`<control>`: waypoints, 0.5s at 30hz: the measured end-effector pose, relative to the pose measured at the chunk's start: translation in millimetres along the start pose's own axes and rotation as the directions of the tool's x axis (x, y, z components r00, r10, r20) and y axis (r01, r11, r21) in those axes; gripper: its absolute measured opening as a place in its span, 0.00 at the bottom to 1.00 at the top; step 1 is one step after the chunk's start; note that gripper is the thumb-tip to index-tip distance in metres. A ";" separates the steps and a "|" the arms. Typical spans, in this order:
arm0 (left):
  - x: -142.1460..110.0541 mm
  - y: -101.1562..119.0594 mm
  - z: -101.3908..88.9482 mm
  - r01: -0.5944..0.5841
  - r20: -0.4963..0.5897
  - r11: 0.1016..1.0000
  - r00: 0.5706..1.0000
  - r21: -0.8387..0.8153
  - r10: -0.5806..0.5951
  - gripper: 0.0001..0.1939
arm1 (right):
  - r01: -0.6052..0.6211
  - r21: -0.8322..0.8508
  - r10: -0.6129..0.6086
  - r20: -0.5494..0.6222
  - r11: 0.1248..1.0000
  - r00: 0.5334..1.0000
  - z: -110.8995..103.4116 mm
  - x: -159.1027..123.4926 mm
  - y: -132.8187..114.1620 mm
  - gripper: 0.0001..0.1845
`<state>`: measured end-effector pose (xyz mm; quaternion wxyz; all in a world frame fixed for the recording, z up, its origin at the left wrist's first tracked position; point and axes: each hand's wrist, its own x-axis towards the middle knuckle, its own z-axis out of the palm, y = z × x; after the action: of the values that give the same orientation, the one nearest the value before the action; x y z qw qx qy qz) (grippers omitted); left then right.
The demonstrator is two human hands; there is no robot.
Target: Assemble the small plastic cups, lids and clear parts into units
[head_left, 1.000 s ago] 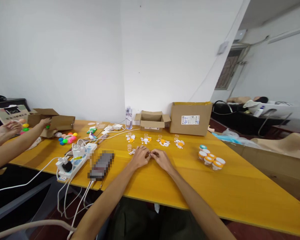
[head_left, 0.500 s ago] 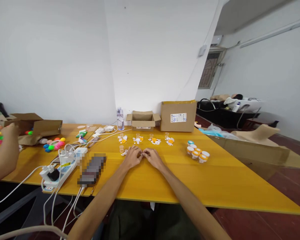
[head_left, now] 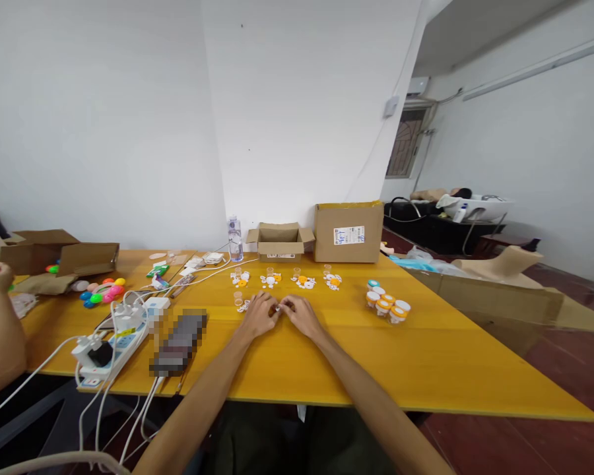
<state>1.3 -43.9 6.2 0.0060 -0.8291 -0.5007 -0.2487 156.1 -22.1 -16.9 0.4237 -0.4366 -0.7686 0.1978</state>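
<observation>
My left hand (head_left: 260, 316) and my right hand (head_left: 301, 316) meet over the middle of the table. Both are closed, their fingertips pinched around a small whitish piece (head_left: 278, 308) whose kind is too small to make out. Just beyond the left hand, a clear little cup (head_left: 238, 299) stands beside white plastic parts (head_left: 246, 306), partly covered by that hand. Farther back is a row of piles of white and orange plastic parts (head_left: 305, 282), each with a clear cup (head_left: 297, 272) near it. To the right stands a cluster of small jars (head_left: 385, 305) with orange, white and teal tops.
An open carton (head_left: 280, 254), a closed cardboard box (head_left: 349, 244) and a water bottle (head_left: 234, 241) line the wall. On the left lie a phone (head_left: 179, 343), a power strip (head_left: 123, 343) with trailing cables and colourful balls (head_left: 103, 291). Another person's arm (head_left: 0, 336) reaches in at far left.
The view has shifted slightly. My hands stay together at the same spot, with small finger movements around the whitish piece. The other person's arm has moved left and lower.
</observation>
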 end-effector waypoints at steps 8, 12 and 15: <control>-0.3 -5.9 6.7 0.011 -0.052 1.000 0.999 0.004 -0.011 0.02 | -0.016 -0.147 0.010 -0.044 0.989 0.999 -3.4 0.8 5.4 0.07; 0.6 -10.2 10.9 0.029 -0.079 0.999 0.997 0.025 -0.027 0.02 | -0.002 -0.238 -0.003 -0.022 0.971 1.000 -6.0 -1.6 4.7 0.06; 0.9 -12.2 13.1 0.032 -0.114 0.999 0.993 0.026 -0.028 0.02 | 0.022 -0.278 -0.019 0.014 0.960 1.000 -6.8 -3.7 2.0 0.07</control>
<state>-3.2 -33.7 -7.9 0.0424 -0.8057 -0.5154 -0.2888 163.7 -24.5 -16.2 0.3558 -0.4825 -0.7957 0.0860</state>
